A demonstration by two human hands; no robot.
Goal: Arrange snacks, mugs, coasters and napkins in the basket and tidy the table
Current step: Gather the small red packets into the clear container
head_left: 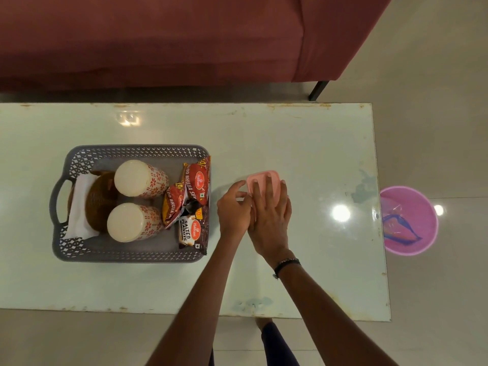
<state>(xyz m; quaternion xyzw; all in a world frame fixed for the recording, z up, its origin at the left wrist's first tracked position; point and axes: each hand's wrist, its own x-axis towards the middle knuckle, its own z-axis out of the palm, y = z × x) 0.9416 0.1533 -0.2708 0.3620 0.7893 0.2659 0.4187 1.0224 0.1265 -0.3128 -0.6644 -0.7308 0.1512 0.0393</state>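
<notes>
A grey perforated basket (pixel 132 253) sits on the left half of the glass table (pixel 303 143). Inside it stand two upside-down white mugs with red flower prints (pixel 141 178) (pixel 132 223), brown woven coasters (pixel 99 199), a white napkin (pixel 79 207) and red snack packets (pixel 196 180), including a salted peanuts packet (pixel 191 231). Right of the basket lies a small pink lidded container (pixel 274 180). My right hand (pixel 269 215) lies flat on its lid, fingers spread. My left hand (pixel 233 207) touches the container's left edge, fingers curled.
A dark red sofa (pixel 158 38) runs along the far side of the table, one black leg (pixel 318 89) near the table's far right corner. A pink bin (pixel 422 247) with wrappers in it stands on the tiled floor past the table's right edge.
</notes>
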